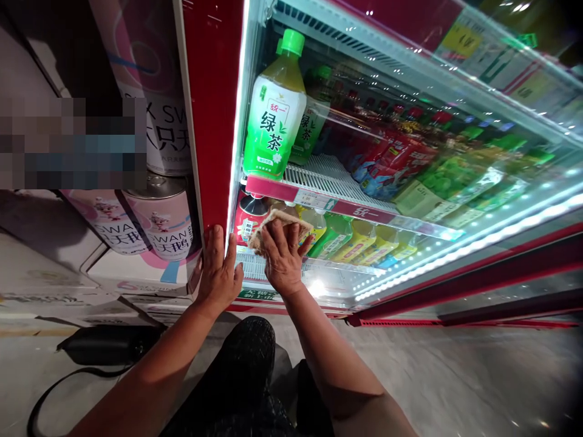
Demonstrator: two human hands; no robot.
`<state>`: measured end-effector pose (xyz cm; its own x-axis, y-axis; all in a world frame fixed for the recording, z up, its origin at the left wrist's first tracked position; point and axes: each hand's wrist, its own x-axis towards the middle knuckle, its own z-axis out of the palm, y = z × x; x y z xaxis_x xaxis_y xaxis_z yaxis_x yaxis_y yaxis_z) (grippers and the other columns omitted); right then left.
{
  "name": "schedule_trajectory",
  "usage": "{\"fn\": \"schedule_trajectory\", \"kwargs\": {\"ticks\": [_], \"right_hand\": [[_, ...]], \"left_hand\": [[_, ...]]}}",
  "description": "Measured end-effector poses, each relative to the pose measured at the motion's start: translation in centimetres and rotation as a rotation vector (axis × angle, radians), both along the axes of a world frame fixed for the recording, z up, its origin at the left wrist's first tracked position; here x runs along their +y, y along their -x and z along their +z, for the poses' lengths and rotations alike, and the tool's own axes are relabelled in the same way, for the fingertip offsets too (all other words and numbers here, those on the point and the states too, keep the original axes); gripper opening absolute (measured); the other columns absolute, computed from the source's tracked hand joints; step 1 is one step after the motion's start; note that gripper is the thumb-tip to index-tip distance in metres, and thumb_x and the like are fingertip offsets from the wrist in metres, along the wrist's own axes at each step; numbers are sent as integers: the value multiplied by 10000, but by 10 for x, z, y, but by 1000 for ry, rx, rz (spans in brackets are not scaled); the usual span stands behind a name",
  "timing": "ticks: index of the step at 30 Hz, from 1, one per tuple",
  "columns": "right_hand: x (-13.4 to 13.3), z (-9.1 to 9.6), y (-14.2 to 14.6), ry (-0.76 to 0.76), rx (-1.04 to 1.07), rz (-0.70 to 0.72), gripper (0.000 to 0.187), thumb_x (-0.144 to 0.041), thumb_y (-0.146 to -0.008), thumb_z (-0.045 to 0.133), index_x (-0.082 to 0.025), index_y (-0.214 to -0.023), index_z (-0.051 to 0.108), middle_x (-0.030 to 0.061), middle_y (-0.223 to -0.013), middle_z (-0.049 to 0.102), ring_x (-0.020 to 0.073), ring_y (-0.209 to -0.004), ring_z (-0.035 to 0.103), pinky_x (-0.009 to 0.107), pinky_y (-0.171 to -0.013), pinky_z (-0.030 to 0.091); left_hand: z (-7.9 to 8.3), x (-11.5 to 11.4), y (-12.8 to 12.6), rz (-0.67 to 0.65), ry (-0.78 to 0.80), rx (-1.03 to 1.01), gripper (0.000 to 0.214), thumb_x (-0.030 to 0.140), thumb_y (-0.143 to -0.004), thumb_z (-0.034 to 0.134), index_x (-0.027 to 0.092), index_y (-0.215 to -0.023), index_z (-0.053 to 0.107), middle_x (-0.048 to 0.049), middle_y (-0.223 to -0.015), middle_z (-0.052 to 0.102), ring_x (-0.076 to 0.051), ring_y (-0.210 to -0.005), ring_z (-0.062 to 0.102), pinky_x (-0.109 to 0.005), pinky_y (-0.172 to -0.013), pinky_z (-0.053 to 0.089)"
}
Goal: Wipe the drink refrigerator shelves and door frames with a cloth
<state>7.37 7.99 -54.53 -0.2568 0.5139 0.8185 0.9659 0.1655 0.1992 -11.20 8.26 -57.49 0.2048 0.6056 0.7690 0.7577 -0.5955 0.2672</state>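
My left hand (pixel 220 270) lies with its fingers stretched out on the red frame (pixel 210 121) of a lit drinks fridge, at the frame's edge. Under the spread fingers of my right hand (pixel 286 258) is a crumpled beige cloth (pixel 277 220), held in front of the lower row of bottles. Whether it presses on glass or on the bottles, I cannot tell. Just above stands a green tea bottle (pixel 277 115) with a bright green cap, upright on the upper shelf. A red bottle (pixel 248 209) shows to the left of the cloth.
Pink cans (pixel 166 224) stand on boxes at the left. A black bag (pixel 104 345) with a strap lies on the floor. Yellow and green bottles (pixel 334 233) line the lower shelf. A price strip (pixel 364 212) runs along the shelf edge. My knees are below.
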Motion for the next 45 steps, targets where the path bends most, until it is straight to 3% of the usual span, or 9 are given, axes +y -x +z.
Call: {"fn": "schedule_trajectory", "kwargs": {"ticks": [2,5,9,15,22,29,35,40,45], "right_hand": [[-3,-13,-10,5,-28,25,546,-228,-931,572,-355,-1462,577,-17,-1643,449,251,-1631,-48,607,-1266,-146],[-5,-22,-28,-42,32,9,643,-160,-910,550,-328,-1528,497,30,-1676,393,264,-1632,-25,647,-1259,-113],[-1,-14,-33,-117,169,-61,710,-168,-923,552,-255,-1604,374,124,-1731,232,326,-1624,-51,713,-1240,-52],[-9,-22,-35,-27,90,52,729,-121,-902,549,-317,-1588,400,53,-1702,332,272,-1630,-19,667,-1247,-122],[-4,-11,-47,-142,281,-27,845,-112,-920,527,-290,-1665,172,122,-1750,114,349,-1617,-54,801,-1191,0],[-15,-32,-65,-53,120,22,799,-86,-902,527,-354,-1623,310,47,-1719,284,286,-1627,11,701,-1248,-64],[-14,-22,-83,-140,241,-73,797,-134,-922,506,-297,-1651,228,91,-1761,84,359,-1618,-59,793,-1198,-16],[-18,-32,-89,-59,102,9,766,-92,-899,512,-343,-1605,350,21,-1754,173,293,-1626,-47,673,-1273,-23],[-18,-26,-99,-139,184,-12,793,-111,-920,496,-318,-1644,251,60,-1759,134,319,-1622,-50,720,-1251,-9]], "left_hand": [[-1,0,0,2,12,14,968,150,-897,585,228,-1671,10,-112,-1741,-101,-384,-1608,24,-613,-1273,248],[-3,0,1,12,27,38,966,157,-896,592,230,-1672,21,-115,-1744,-81,-374,-1611,42,-580,-1274,272],[-3,0,-2,24,17,23,1028,154,-867,630,233,-1670,-7,-117,-1735,-121,-398,-1605,-4,-630,-1267,255],[-1,-2,-3,46,29,51,1040,162,-868,640,231,-1669,-19,-122,-1734,-125,-398,-1604,4,-626,-1255,285],[-2,-2,-8,66,23,55,1093,166,-842,675,194,-1665,-44,-154,-1723,-157,-439,-1594,-24,-684,-1228,292],[-5,0,-10,65,13,29,1098,145,-832,681,228,-1668,-26,-128,-1731,-133,-437,-1597,4,-681,-1241,271],[-10,1,-15,72,33,7,1107,175,-834,684,197,-1664,-48,-151,-1722,-178,-452,-1587,-70,-692,-1261,163],[-13,4,-16,83,5,46,1109,201,-844,685,154,-1659,-66,-158,-1714,-208,-440,-1587,-103,-667,-1274,138],[-12,5,-17,88,16,53,1127,204,-839,687,169,-1657,-88,-143,-1711,-231,-445,-1584,-117,-682,-1268,136]]}}
